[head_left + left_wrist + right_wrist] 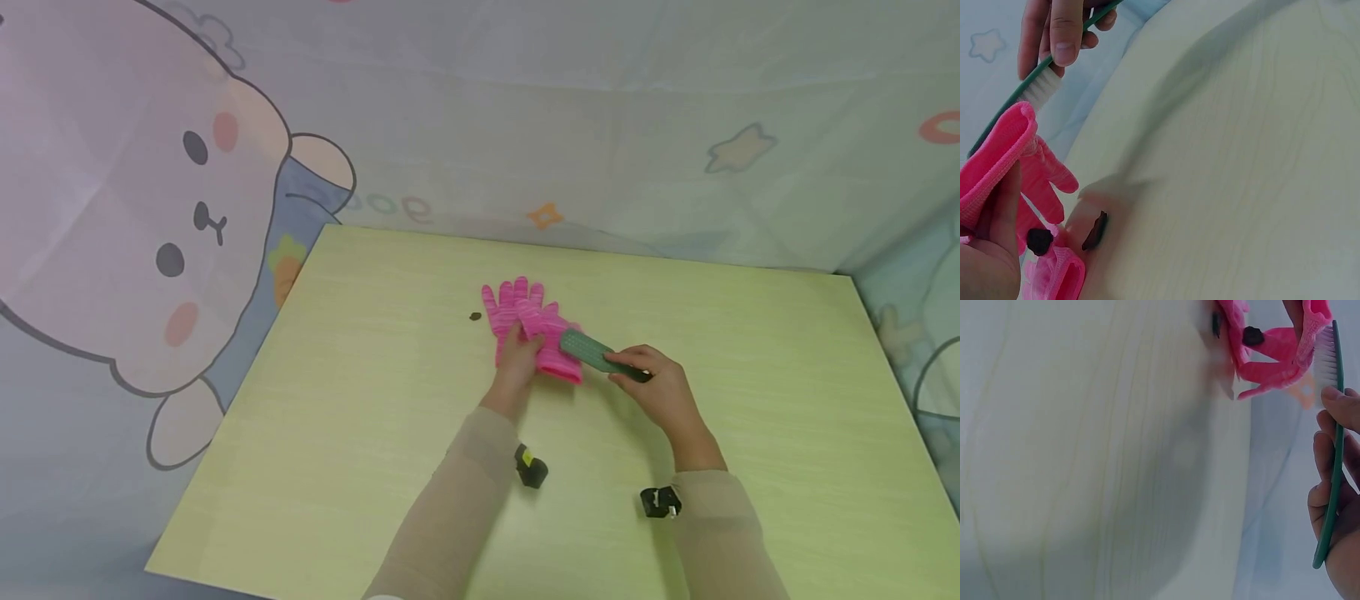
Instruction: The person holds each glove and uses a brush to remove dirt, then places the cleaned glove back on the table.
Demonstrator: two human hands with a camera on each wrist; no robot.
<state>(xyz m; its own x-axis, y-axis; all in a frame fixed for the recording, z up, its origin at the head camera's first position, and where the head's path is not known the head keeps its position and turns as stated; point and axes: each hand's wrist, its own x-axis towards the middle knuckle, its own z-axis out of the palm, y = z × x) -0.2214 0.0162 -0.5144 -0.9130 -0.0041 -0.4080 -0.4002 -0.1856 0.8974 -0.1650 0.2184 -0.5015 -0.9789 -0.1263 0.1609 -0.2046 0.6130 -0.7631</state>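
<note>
My left hand [516, 367] grips a pink knitted glove [558, 362] near its cuff, raised off the table. Part of that hand goes inside the cuff opening in the left wrist view. A second pink glove [504, 298] lies flat beneath and to the left. With my right hand [663, 387] I hold a green brush [588, 350] by its handle, thumb and fingers around it. The brush's white bristles [1324, 359] face the raised glove and meet its cuff area. A small black lump [1039, 242] shows by the gloves in the left wrist view.
A dark flake [476, 316] lies on the pale yellow-green table [360, 400], left of the gloves. Behind the table hangs a printed cloth [480, 125] with a cartoon bear. A small black device [660, 502] sits at each wrist.
</note>
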